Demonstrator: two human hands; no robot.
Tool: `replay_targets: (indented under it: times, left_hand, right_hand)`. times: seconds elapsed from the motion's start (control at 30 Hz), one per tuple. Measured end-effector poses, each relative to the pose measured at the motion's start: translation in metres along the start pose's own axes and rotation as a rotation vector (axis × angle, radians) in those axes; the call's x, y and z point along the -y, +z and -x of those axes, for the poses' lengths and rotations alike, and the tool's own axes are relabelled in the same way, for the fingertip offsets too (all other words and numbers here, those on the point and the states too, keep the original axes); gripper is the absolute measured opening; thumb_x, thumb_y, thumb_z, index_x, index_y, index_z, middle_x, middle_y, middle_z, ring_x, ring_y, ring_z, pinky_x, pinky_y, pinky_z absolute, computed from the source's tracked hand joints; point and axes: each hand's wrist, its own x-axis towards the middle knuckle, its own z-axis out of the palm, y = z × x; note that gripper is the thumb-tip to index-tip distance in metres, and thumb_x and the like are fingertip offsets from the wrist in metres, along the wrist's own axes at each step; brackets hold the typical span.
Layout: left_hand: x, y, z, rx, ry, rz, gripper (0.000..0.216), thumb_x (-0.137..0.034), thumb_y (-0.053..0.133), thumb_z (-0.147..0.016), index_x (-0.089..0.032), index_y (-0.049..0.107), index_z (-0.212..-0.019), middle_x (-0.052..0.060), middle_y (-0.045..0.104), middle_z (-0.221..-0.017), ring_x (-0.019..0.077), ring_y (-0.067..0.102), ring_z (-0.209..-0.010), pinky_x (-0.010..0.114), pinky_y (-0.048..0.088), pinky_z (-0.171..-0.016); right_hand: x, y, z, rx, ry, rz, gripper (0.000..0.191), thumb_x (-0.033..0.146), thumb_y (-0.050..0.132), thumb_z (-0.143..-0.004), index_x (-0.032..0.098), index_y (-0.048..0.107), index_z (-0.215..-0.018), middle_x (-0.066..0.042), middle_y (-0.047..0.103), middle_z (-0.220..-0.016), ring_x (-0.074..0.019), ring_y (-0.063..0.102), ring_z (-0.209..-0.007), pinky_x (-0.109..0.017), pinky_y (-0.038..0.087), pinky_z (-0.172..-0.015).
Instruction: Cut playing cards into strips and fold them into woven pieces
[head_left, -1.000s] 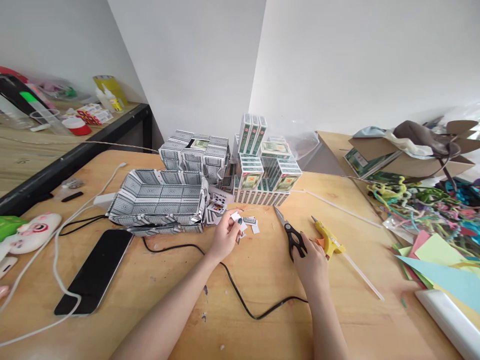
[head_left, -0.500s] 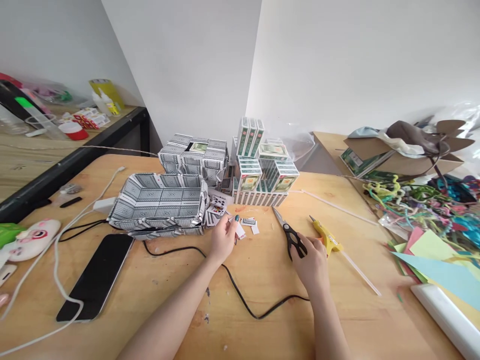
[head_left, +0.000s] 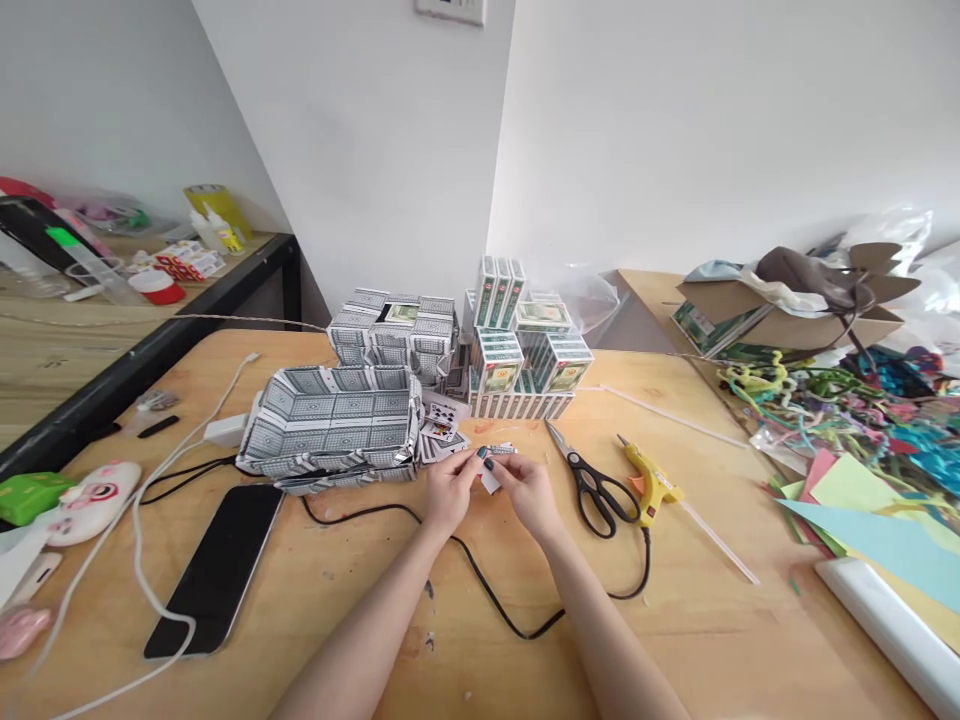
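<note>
My left hand [head_left: 450, 492] and my right hand [head_left: 529, 494] meet above the table, thumbs and fingertips pinched together on a small cut piece of playing card [head_left: 490, 483]. Fingers cover most of that piece. Just behind them lie more card scraps [head_left: 501, 449] and several loose playing cards [head_left: 444, 420]. Left of my hands stands an open tray built from playing cards [head_left: 330, 420]. Black-handled scissors [head_left: 592, 490] rest to the right, touched by neither hand. Beside the scissors lies a yellow hot glue gun [head_left: 651, 480] with a glue stick in its back.
Stacked card boxes [head_left: 525, 350] and a card-covered block [head_left: 397, 330] stand at the back. A phone [head_left: 217, 570], a white cable [head_left: 142, 560] and a squishy toy [head_left: 97, 503] lie left. The glue gun's black cord [head_left: 487, 590] crosses beneath my forearms. Coloured paper [head_left: 862, 510] and pipe cleaners [head_left: 832, 390] fill the right.
My right hand has let go of the scissors and moved left to join my left hand at the card piece. The scissors stay on the table. The view has tilted up slightly.
</note>
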Motion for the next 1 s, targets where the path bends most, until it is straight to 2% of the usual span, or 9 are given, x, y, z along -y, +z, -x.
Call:
replay_targets:
  times: [0.17,0.3,0.4,0.47,0.6,0.7,0.8,0.9,1.0]
  left_hand:
    - [0.000,-0.004,0.001,-0.007,-0.016,-0.006,0.029,-0.038,0.050,-0.076,-0.017,0.057,-0.058,-0.004,0.037,-0.047,0.0090,0.034,-0.046,0.022,0.027,-0.044]
    - [-0.003,-0.002,0.004,0.013,0.004,-0.036,0.031,-0.038,0.049,-0.077,-0.017,0.054,-0.055,-0.005,0.032,-0.045,0.0084,0.030,-0.044,0.021,0.025,-0.043]
    - [-0.002,-0.002,0.004,0.014,0.008,-0.043,0.032,-0.039,0.049,-0.077,-0.017,0.055,-0.055,-0.004,0.032,-0.044,0.0083,0.030,-0.044,0.021,0.026,-0.043]
    - [0.001,-0.003,0.001,-0.036,-0.012,-0.038,0.030,-0.040,0.049,-0.076,-0.016,0.057,-0.060,-0.005,0.033,-0.045,0.0083,0.031,-0.044,0.020,0.026,-0.043]
    - [0.006,-0.003,-0.002,-0.087,-0.018,-0.070,0.027,-0.040,0.051,-0.074,-0.015,0.061,-0.073,-0.005,0.039,-0.048,0.0083,0.034,-0.046,0.019,0.028,-0.044]
    - [0.007,0.000,-0.001,-0.063,0.018,-0.110,0.024,-0.039,0.054,-0.072,-0.016,0.060,-0.069,-0.004,0.043,-0.049,0.0088,0.037,-0.047,0.020,0.031,-0.047]
    - [0.006,0.001,-0.001,-0.061,0.006,-0.093,0.024,-0.038,0.055,-0.071,-0.016,0.054,-0.062,-0.005,0.040,-0.048,0.0083,0.036,-0.046,0.020,0.030,-0.046]
    - [0.006,-0.001,-0.001,-0.039,-0.032,-0.050,0.027,-0.039,0.053,-0.073,-0.017,0.047,-0.058,-0.006,0.037,-0.048,0.0077,0.035,-0.043,0.019,0.029,-0.044]
    - [0.007,-0.001,-0.001,-0.005,-0.037,-0.041,0.029,-0.040,0.051,-0.075,-0.018,0.043,-0.058,-0.006,0.037,-0.047,0.0079,0.036,-0.043,0.019,0.029,-0.044]
  right_hand:
    - [-0.007,-0.003,0.004,0.027,0.044,-0.045,0.031,0.046,0.061,-0.068,0.015,0.061,-0.069,0.001,0.056,-0.052,-0.0103,0.047,-0.044,-0.022,0.039,-0.043]
    - [-0.008,-0.013,0.012,0.022,0.051,-0.082,0.032,0.046,0.062,-0.068,0.014,0.058,-0.068,0.004,0.051,-0.048,-0.0083,0.044,-0.040,-0.020,0.035,-0.039]
    - [-0.013,-0.020,0.015,-0.059,0.045,-0.122,0.035,0.049,0.061,-0.067,0.015,0.055,-0.066,0.004,0.050,-0.046,-0.0081,0.043,-0.037,-0.020,0.036,-0.037]
    - [-0.017,-0.023,0.015,-0.134,0.041,-0.120,0.037,0.052,0.061,-0.066,0.015,0.054,-0.065,0.004,0.050,-0.044,-0.0079,0.042,-0.035,-0.020,0.035,-0.035]
    - [-0.022,-0.024,0.011,-0.206,0.078,-0.042,0.041,0.055,0.061,-0.064,0.015,0.054,-0.065,0.003,0.052,-0.041,-0.0090,0.043,-0.031,-0.020,0.034,-0.031]
    - [-0.023,-0.023,0.005,-0.229,0.120,-0.003,0.042,0.057,0.060,-0.062,0.016,0.053,-0.064,0.001,0.055,-0.042,-0.0108,0.046,-0.029,-0.021,0.035,-0.030]
    - [-0.021,-0.026,-0.002,-0.305,0.130,0.056,0.042,0.058,0.059,-0.063,0.016,0.053,-0.062,0.000,0.057,-0.044,-0.0112,0.046,-0.029,-0.021,0.033,-0.029]
    - [-0.014,-0.031,-0.013,-0.371,0.070,0.175,0.042,0.057,0.051,-0.070,0.016,0.055,-0.063,-0.002,0.059,-0.048,-0.0110,0.046,-0.031,-0.022,0.033,-0.032]
    - [-0.001,-0.029,-0.029,-0.257,-0.068,0.407,0.038,0.048,0.044,-0.078,0.016,0.061,-0.066,-0.002,0.061,-0.050,-0.0130,0.051,-0.039,-0.023,0.037,-0.041]
